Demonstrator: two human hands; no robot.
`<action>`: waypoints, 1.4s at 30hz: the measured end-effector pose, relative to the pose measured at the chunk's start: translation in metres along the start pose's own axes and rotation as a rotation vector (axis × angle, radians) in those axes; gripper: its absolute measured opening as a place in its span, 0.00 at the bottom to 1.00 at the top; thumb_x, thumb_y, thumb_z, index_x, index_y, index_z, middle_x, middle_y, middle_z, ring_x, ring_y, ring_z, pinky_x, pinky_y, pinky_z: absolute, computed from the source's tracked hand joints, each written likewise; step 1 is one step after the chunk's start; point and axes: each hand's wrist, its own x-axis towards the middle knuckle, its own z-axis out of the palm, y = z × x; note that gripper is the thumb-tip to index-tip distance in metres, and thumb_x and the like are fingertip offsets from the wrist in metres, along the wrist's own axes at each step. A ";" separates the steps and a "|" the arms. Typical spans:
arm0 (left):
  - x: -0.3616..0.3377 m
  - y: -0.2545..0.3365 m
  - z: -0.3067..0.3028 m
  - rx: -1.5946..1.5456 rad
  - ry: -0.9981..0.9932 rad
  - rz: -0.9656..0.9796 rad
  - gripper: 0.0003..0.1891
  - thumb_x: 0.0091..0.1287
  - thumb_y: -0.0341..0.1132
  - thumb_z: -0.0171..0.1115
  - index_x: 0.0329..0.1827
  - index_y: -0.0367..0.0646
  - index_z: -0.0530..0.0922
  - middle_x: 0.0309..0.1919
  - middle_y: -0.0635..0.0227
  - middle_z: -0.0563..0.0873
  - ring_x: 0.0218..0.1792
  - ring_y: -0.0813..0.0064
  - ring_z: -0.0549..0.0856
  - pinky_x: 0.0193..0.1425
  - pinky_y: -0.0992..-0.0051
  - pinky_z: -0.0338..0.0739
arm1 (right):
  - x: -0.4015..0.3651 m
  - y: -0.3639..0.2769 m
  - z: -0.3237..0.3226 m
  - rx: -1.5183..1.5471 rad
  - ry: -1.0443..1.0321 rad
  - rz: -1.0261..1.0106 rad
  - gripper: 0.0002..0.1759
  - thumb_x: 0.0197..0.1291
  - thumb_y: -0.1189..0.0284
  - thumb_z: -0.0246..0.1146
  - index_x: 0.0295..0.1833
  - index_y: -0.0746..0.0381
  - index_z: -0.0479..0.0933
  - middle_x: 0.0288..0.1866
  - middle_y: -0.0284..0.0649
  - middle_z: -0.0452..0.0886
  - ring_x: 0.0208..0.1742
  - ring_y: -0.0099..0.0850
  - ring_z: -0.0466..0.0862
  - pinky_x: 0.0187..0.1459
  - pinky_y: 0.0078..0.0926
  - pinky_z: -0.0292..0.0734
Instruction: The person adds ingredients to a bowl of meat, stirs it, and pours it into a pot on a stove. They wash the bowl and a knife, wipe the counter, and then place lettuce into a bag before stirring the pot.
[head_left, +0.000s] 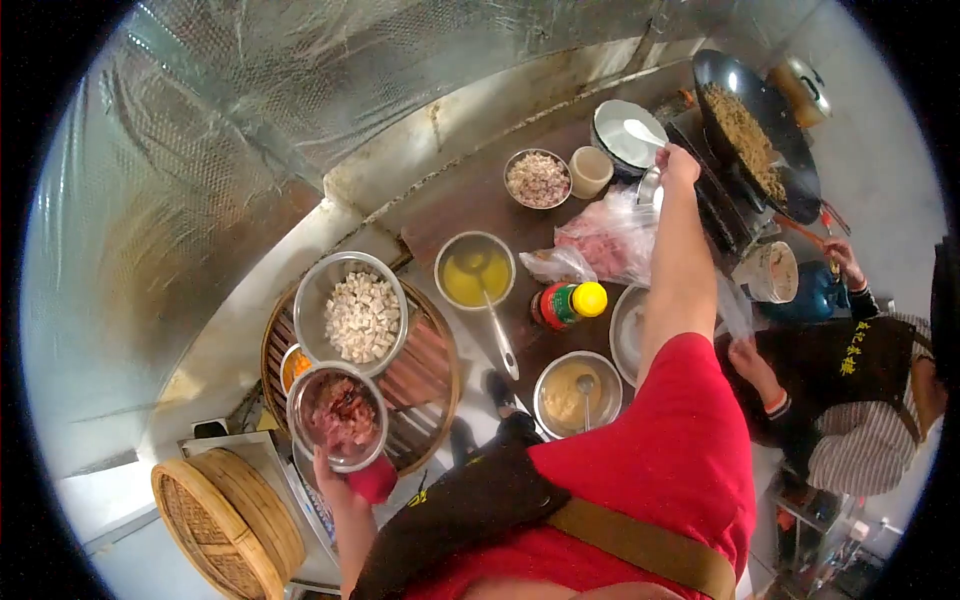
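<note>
My left hand (331,478) is closed on the rim of a metal bowl (378,440) with raw, sauce-darkened meat (343,418) in it. My right arm reaches far forward, and my right hand (679,166) is closed around the handle of a white spoon (642,131). The spoon's head is over a white bowl (615,150) at the back of the table. Below that hand lies a clear plastic bag of pink meat (592,240). A small beige pot (591,172) stands beside the white bowl.
A bowl of pale cubes (362,318) rests on a round slatted tray (440,370). A pan of yellow liquid (466,290), a yellow-capped bottle (568,304) and a bowl of beige paste (566,396) are nearby. At right, another person (850,400) works at a wok (790,180). A bamboo steamer (225,520) stands lower left.
</note>
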 end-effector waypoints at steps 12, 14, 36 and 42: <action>0.051 -0.022 0.082 0.006 -0.599 -0.233 0.22 0.69 0.44 0.52 0.62 0.41 0.68 0.58 0.57 0.76 0.58 0.60 0.77 0.63 0.57 0.71 | -0.152 -0.127 0.027 -0.012 -0.443 -0.211 0.05 0.57 0.77 0.60 0.37 0.68 0.77 0.27 0.43 0.80 0.25 0.29 0.79 0.24 0.22 0.74; 0.046 -0.020 0.086 0.027 -0.610 -0.319 0.21 0.70 0.44 0.51 0.62 0.42 0.69 0.55 0.58 0.77 0.56 0.63 0.78 0.62 0.60 0.72 | -0.182 -0.138 0.030 -0.029 -0.554 -0.145 0.07 0.59 0.75 0.60 0.39 0.68 0.78 0.30 0.42 0.82 0.28 0.26 0.79 0.27 0.20 0.73; -0.058 0.031 -0.022 -0.112 -0.657 -0.304 0.22 0.69 0.49 0.54 0.61 0.47 0.70 0.48 0.66 0.81 0.48 0.70 0.81 0.53 0.64 0.77 | -0.593 -0.039 -0.021 -0.436 -1.072 -0.433 0.10 0.60 0.72 0.62 0.43 0.66 0.81 0.31 0.34 0.82 0.29 0.18 0.80 0.28 0.15 0.75; -0.052 0.015 -0.033 -0.078 -0.649 -0.301 0.23 0.69 0.50 0.54 0.59 0.44 0.71 0.47 0.65 0.80 0.45 0.70 0.82 0.49 0.66 0.79 | -0.614 -0.028 -0.024 -0.493 -1.068 -0.623 0.08 0.58 0.74 0.62 0.42 0.66 0.81 0.31 0.32 0.83 0.30 0.17 0.78 0.33 0.15 0.74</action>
